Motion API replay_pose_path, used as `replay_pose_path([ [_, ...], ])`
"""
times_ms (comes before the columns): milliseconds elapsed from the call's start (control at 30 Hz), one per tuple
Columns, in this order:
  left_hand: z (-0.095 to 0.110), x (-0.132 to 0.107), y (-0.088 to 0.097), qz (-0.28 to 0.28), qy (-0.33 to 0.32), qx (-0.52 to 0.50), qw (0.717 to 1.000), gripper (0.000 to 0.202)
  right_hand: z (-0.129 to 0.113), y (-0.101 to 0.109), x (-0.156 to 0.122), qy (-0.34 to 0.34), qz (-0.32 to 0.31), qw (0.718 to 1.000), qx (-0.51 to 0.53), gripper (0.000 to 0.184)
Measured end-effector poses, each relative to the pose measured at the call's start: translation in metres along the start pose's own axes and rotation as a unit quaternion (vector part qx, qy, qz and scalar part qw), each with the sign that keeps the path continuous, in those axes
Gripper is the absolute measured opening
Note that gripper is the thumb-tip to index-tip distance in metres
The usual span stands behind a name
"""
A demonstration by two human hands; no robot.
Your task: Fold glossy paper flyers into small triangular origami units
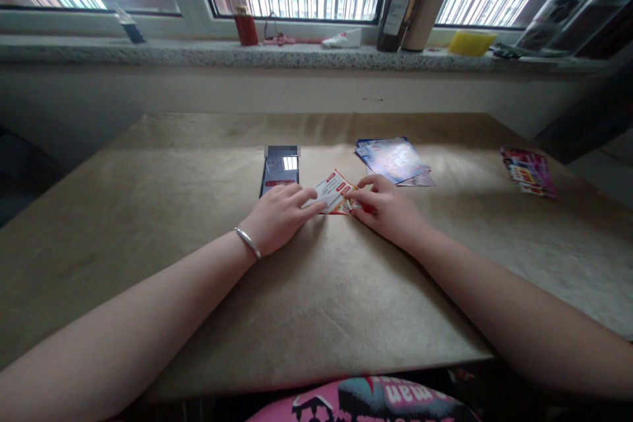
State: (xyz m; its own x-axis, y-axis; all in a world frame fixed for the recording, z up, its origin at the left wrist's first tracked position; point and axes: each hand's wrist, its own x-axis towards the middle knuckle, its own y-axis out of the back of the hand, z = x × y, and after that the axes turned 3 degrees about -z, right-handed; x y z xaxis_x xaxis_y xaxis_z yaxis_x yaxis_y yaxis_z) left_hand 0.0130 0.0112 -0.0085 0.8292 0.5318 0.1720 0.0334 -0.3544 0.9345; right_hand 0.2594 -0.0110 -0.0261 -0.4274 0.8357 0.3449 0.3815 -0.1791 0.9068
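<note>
A small printed sheet of paper (332,190), white with red labels and a colourful corner, lies at mid-table between my hands. My left hand (281,212), with a silver bangle on its wrist, holds the sheet's left end between thumb and fingers, hiding that corner. On the opposite side my right hand (388,208) pinches the right edge; its fingertips partly cover the coloured print. A dark smartphone (281,169) lies face up just beyond my left hand, which hides its near end. Behind my right hand is a small pile of bluish printed sheets (393,158).
Several pink and red printed packets or cards (528,171) lie at the table's right side. Along the stone windowsill (198,56) stand a red container (246,28), a dark lidded jar (398,13) and a yellow object (471,43). The tabletop (316,303) ends close before me.
</note>
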Motion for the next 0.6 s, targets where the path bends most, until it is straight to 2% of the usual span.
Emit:
replay_pose_path([
  [100,-0.001,0.001,-0.004,-0.004,-0.053,-0.033,0.998,0.038,-0.001,0.002,0.002,0.086,0.006,0.996,-0.020,0.024],
  [267,0.000,0.002,-0.001,-0.028,-0.064,-0.044,0.997,0.038,0.002,0.003,0.004,0.131,-0.026,0.991,-0.028,0.027],
  [367,0.000,0.002,0.002,-0.039,-0.066,-0.039,0.996,0.036,0.006,0.005,0.003,0.135,-0.058,0.989,-0.011,0.029],
  [600,0.002,-0.001,0.004,-0.055,-0.037,-0.017,0.998,0.025,0.011,0.012,-0.001,0.102,-0.085,0.991,0.007,0.026],
])
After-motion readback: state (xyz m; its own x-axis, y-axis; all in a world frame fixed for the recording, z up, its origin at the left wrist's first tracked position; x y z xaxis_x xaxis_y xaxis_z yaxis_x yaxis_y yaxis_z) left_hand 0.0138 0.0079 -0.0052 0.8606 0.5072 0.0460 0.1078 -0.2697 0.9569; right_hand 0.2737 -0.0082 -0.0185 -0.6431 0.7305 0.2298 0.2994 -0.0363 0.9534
